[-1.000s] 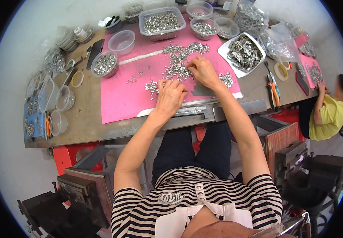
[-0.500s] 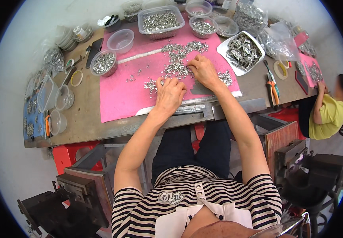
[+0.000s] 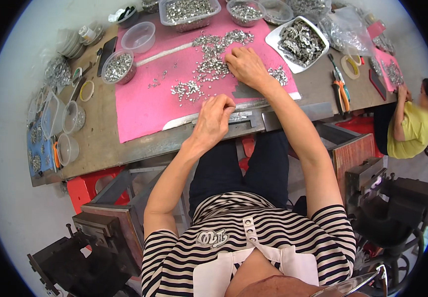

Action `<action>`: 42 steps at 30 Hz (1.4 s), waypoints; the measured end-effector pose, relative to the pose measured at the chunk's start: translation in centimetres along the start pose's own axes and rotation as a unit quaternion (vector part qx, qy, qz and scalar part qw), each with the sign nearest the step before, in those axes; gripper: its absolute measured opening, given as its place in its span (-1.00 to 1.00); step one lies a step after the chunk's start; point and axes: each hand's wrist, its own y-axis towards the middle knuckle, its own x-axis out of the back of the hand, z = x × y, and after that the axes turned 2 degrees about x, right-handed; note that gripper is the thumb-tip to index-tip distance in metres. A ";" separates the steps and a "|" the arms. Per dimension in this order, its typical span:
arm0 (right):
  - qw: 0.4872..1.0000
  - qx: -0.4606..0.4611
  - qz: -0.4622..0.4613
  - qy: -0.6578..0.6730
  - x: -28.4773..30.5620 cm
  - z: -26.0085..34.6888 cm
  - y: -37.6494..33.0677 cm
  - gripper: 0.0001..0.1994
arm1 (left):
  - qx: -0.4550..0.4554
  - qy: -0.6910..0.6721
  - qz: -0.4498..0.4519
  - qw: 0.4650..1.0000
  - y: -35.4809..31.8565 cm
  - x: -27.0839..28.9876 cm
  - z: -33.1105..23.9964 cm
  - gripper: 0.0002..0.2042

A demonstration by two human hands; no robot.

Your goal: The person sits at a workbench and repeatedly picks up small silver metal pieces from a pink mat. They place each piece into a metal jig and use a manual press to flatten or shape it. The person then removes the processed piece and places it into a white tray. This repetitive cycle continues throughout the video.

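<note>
My left hand [image 3: 214,119] is curled with thumb and fingers together, over the table's front edge beside a slotted metal bar [image 3: 240,118]. Anything in its pinch is too small to make out. My right hand [image 3: 246,67] reaches farther, its bent fingertips at the right edge of a spread of small shiny metal pieces [image 3: 211,64] on the pink mat [image 3: 142,116]. Those fingers are closed too, their tips partly hidden. A smaller cluster of metal pieces [image 3: 187,90] lies just beyond my left hand. Under my right wrist is a flat grey plate [image 3: 246,91].
Tubs of metal pieces [image 3: 119,68] and an empty clear tub [image 3: 138,37] stand at left. A white tray of dark metal parts [image 3: 272,41] is at right, near orange-handled pliers [image 3: 340,94]. A co-worker in yellow [image 3: 412,128] sits far right.
My left hand has drawn back from the small cluster on the mat to the slotted bar at the front edge. My right hand stays by the larger spread. The whole view has shifted slightly.
</note>
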 end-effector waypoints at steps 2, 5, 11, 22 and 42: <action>1.000 0.008 0.002 0.002 -0.1 -0.2 0.1 -0.91 | -0.018 -0.001 0.004 1.000 -0.4 -0.3 -0.4 -0.97; 1.000 0.008 0.001 0.015 -0.4 -0.4 0.3 -0.90 | -0.025 -0.006 0.005 1.000 -0.9 -0.8 -0.2 -0.94; 0.999 -0.026 -0.013 0.040 0.2 -0.2 -0.6 -0.90 | -0.040 0.001 0.011 0.999 -1.0 -1.1 -0.2 -0.92; 0.975 -0.124 0.056 0.174 6.9 4.6 -6.8 -0.91 | -0.115 0.073 -0.038 0.990 -1.5 -1.6 -0.4 -0.88; 0.965 -0.132 0.019 0.227 7.4 4.8 -8.1 -0.94 | -0.003 0.271 -0.071 0.960 13.1 0.0 9.1 -0.83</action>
